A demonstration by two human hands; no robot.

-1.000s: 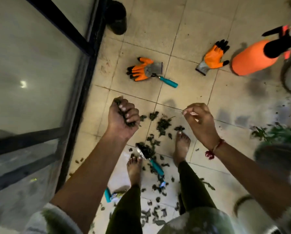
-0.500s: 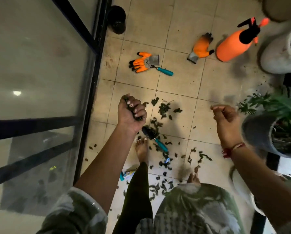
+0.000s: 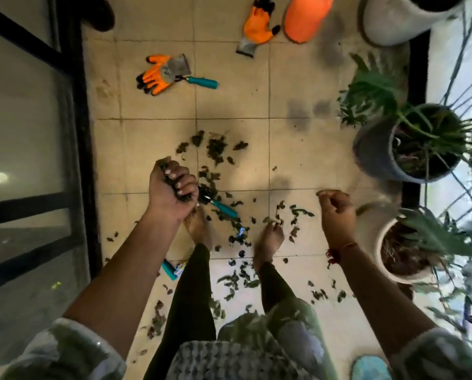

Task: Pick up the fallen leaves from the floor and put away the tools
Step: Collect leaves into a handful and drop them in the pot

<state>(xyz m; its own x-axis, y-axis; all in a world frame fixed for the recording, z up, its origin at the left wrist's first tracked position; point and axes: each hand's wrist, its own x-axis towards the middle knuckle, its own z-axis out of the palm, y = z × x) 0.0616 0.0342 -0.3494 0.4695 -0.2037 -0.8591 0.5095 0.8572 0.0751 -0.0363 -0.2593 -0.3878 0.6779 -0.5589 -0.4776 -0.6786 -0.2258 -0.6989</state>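
The left hand [image 3: 171, 187] is clenched in a fist around a bunch of dark leaves, held above the tiled floor [image 3: 289, 165]. The right hand [image 3: 336, 212] is loosely curled with fingertips pinched together; whether it holds anything cannot be told. Taking the trowel [image 3: 215, 201] with the teal handle as landmark: it lies on the floor just right of the left fist, its blade heaped with leaves. Scattered leaves [image 3: 215, 149] lie above, right of and below it, around two bare feet. Far above and left of it an orange glove [image 3: 160, 75] rests on a second teal-handled tool [image 3: 202, 82]. Above and right lie another orange glove [image 3: 258, 26] and an orange bottle [image 3: 304, 19]. Well right stand potted plants [image 3: 410, 141].
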